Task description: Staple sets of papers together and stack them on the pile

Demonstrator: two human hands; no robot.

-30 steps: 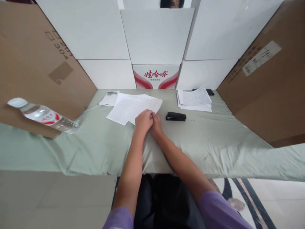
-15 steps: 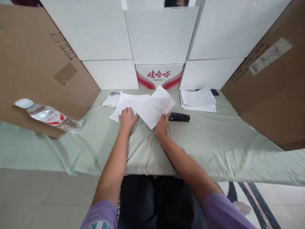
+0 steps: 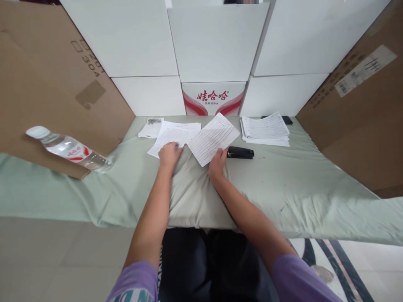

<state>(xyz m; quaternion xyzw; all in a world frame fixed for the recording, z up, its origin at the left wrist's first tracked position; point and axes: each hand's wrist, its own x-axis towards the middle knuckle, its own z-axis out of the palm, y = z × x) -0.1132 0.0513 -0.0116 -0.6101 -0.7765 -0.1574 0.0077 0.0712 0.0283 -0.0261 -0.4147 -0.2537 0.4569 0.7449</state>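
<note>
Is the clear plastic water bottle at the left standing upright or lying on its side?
Lying on its side. The clear plastic water bottle rests lengthwise on the pale green cloth, its white cap pointing left.

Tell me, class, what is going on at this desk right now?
A person in purple sleeves sits at a cloth-covered table. The right hand holds a printed sheet by its lower edge, lifted off the pile. The left hand rests flat on the loose pile of sheets. A black stapler lies just right of the held sheet, and a second stack of papers sits beyond it.
</note>
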